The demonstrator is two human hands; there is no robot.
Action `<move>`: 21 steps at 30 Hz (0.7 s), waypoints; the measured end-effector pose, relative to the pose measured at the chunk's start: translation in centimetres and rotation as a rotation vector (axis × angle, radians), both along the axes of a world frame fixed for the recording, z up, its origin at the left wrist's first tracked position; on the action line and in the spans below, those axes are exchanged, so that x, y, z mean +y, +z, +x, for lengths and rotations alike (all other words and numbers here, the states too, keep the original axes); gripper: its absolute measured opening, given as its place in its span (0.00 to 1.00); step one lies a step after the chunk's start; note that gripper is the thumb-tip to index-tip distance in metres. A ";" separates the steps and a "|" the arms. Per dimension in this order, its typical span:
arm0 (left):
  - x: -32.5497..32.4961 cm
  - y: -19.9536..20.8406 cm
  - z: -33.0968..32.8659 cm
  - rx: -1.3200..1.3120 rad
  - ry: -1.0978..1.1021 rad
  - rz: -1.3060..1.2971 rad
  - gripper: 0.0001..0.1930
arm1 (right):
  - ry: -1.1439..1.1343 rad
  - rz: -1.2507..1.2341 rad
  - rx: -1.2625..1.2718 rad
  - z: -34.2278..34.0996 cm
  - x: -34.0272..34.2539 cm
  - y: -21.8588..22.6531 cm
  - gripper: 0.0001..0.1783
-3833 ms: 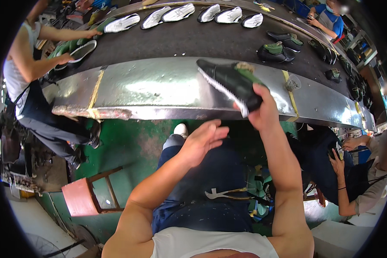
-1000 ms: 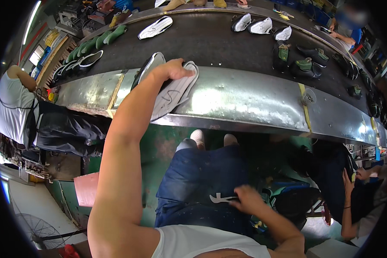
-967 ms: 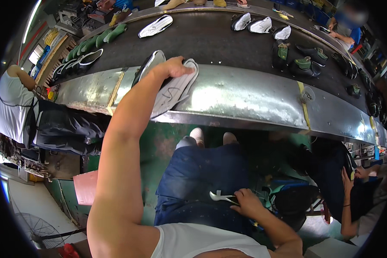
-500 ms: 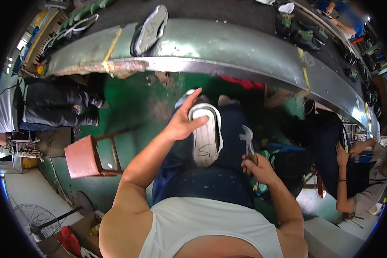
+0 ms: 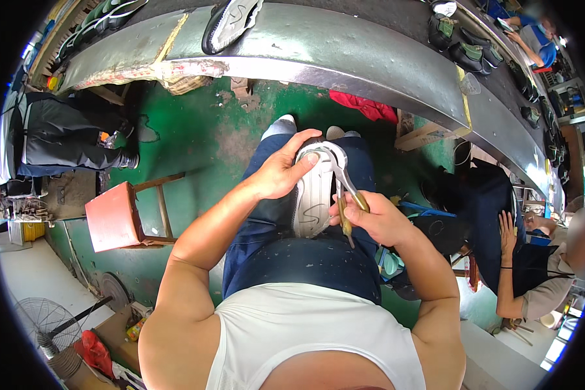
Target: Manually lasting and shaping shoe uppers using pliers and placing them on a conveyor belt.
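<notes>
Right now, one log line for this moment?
left hand: steadies shoe sole-up on lap | right hand: grips pliers at shoe's edge | conveyor: shoes ahead

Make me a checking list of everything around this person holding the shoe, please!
Surface: long metal conveyor runs across the top, shoes lying on it.
Job's things: grey-soled shoe sole-up on the lap; pincers at its edge.
Clutter: red rag and wood scraps under the conveyor.
Hands: left hand grips the shoe; right hand grips the pincers.
Cables: nothing seen.
Surroundings: green floor, red stool, floor fan, seated co-workers on both sides.
</notes>
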State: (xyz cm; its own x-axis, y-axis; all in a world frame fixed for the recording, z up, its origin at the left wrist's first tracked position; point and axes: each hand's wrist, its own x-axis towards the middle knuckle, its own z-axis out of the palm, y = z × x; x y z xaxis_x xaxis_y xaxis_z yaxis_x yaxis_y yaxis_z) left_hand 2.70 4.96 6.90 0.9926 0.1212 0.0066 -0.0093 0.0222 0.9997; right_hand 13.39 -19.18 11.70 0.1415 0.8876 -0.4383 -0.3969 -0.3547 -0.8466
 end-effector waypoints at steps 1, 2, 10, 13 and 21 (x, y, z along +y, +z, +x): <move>0.1 -0.1 0.0 0.013 0.020 0.026 0.25 | 0.000 -0.043 -0.023 0.2 0.2 0.3 0.17; 0.1 -0.3 0.1 0.024 0.038 0.052 0.24 | 0.001 -0.046 -0.024 0.6 0.3 0.1 0.17; 0.4 -2.9 0.7 -0.030 0.052 -0.058 0.23 | -0.055 -0.069 -0.895 -0.8 0.6 -5.4 0.14; 0.5 -3.0 0.6 -0.015 0.042 -0.085 0.23 | -0.160 0.009 -1.077 -1.8 0.8 -6.3 0.16; -0.5 -1.6 0.2 -0.009 0.053 -0.124 0.23 | 0.120 -0.273 -1.215 -3.0 -0.3 -0.4 0.12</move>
